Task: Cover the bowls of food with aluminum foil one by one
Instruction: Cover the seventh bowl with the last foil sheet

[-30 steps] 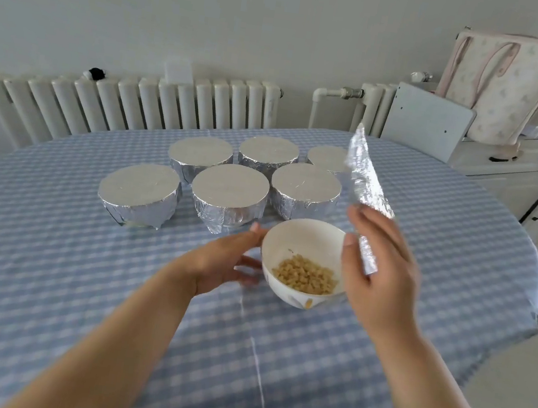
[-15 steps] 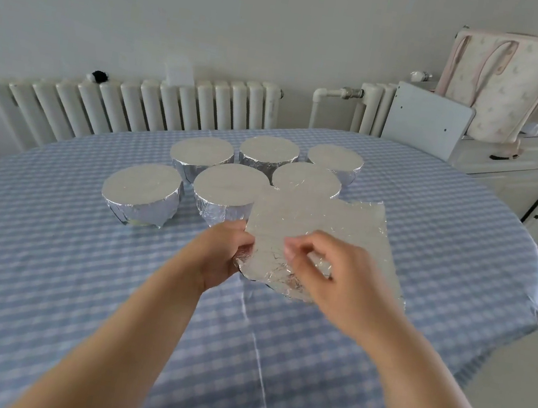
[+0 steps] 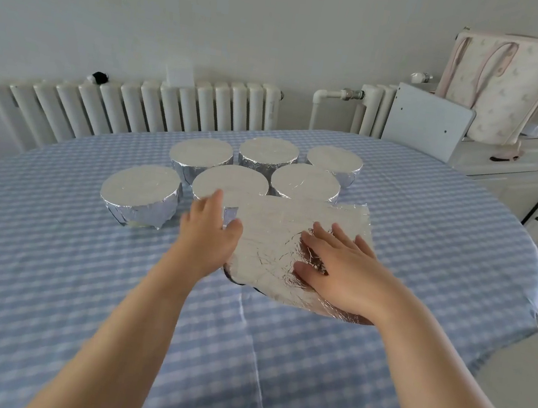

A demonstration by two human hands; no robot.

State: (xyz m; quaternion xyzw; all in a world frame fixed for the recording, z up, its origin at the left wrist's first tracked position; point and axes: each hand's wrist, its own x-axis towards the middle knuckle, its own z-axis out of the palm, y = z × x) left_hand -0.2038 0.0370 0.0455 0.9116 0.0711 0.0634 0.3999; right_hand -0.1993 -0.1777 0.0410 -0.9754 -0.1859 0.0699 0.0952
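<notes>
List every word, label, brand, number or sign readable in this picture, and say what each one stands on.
None can be read.
Foil sheet and the six foil-covered bowls: bare, no print.
Checked tablecloth: pattern only.
Tote bag on the cabinet: a faint repeating motif, no legible lettering.
White plate on the wall above the radiator: blank as far as can be seen.

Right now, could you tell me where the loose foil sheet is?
In the head view, the foil sheet lies centre-right on the table, under both hands, just in front of the six covered bowls.
</notes>
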